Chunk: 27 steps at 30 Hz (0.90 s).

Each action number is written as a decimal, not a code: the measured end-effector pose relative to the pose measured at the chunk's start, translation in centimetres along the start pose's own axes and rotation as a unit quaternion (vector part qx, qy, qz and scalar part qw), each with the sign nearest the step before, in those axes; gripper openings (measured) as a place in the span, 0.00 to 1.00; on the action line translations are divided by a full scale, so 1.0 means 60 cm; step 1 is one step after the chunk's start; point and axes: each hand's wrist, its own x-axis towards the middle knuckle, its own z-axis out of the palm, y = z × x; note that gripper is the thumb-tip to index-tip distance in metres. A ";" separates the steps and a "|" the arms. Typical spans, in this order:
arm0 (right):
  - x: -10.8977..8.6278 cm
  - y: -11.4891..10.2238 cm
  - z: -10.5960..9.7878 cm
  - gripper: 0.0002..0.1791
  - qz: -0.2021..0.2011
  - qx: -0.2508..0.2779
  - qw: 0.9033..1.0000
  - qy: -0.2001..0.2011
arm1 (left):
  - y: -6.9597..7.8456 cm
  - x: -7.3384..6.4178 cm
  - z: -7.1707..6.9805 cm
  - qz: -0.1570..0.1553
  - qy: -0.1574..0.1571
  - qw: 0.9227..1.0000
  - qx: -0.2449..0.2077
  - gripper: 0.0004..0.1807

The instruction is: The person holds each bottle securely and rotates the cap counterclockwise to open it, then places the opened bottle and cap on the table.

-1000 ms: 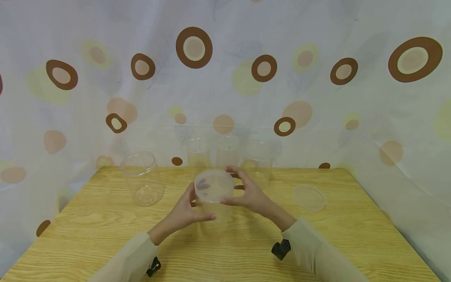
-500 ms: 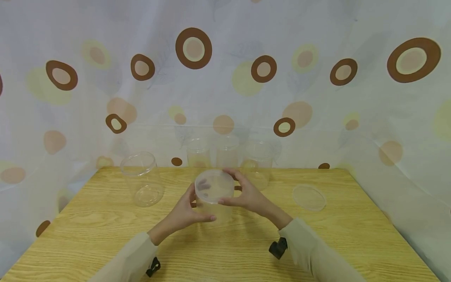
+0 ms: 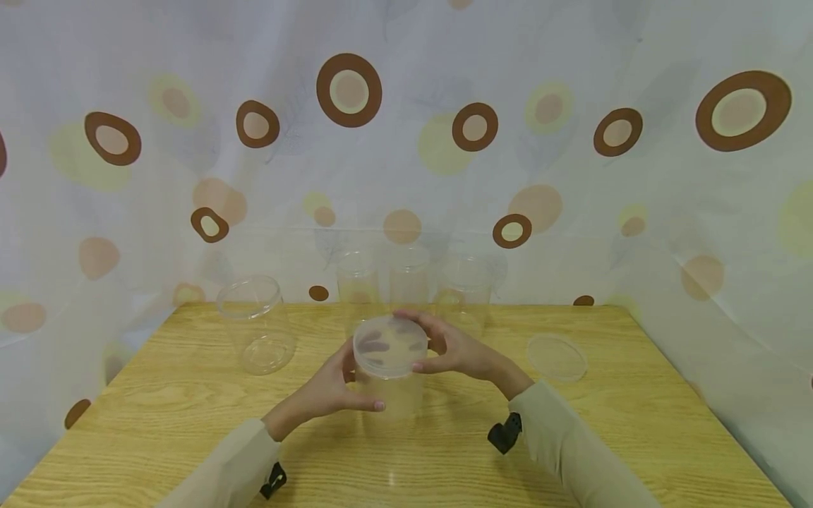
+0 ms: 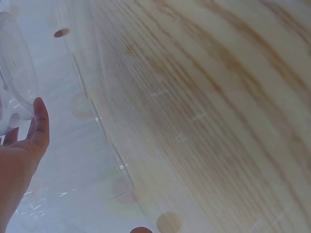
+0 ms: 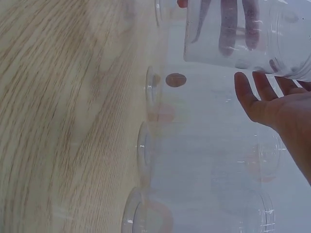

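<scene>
A clear plastic jar stands upright between both hands at the middle of the head view, with a frosted lid over its mouth. My left hand grips the jar's left side, thumb across the front and fingers behind the wall. At the lid's right edge, my right hand holds the rim, its thumb in front and fingers round the back. Through the clear plastic the left fingers show in the right wrist view. The left wrist view catches only part of the jar beside the fingertips.
Another clear jar, lidless, stands on the left of the wooden table. Along the back edge are three more clear jars, among them one at the right. A loose clear lid lies at the right. A patterned curtain hangs behind.
The jar and both hands have shifted slightly lower in the head view. My right hand has slid a little along the lid's rim, its fingers lying more over the far edge.
</scene>
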 end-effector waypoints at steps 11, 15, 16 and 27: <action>-0.001 -0.004 0.020 0.46 -0.009 -0.088 0.987 0.132 | 0.004 0.002 0.004 -0.007 0.052 0.999 0.012 0.52; 0.002 -0.008 0.041 0.47 0.003 -0.110 0.972 0.210 | 0.006 0.002 0.006 -0.012 0.076 0.997 0.023 0.53; 0.003 -0.008 0.046 0.47 0.007 -0.109 0.969 0.223 | 0.007 0.002 0.007 -0.014 0.081 0.996 0.027 0.53; 0.009 -0.007 0.065 0.46 0.029 -0.111 0.962 0.247 | 0.008 0.003 0.010 -0.009 0.086 0.996 0.028 0.53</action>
